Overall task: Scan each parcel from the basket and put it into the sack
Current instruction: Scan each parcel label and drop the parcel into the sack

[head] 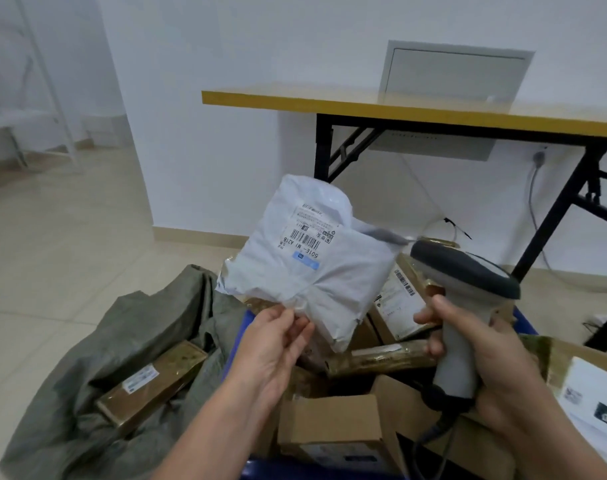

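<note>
Left hand [271,344]: pinches the lower edge of the white parcel [316,258].
Right hand [478,344]: clamped round the scanner [464,271] grip, its head just beside the parcel.
Parcel: held above the blue basket [523,323] of cardboard boxes.
Sack [149,327]: grey-green, on the floor left of the basket, with a brown box [153,379] inside.

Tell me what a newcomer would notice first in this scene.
A white mailer parcel stands out at centre, its barcode label facing the camera, pinched at its lower edge by the left hand. Just right of it, the right hand grips a grey handheld scanner pointed toward it. At lower left, a grey-green sack already holds a brown parcel, beside the blue basket of boxes.
</note>
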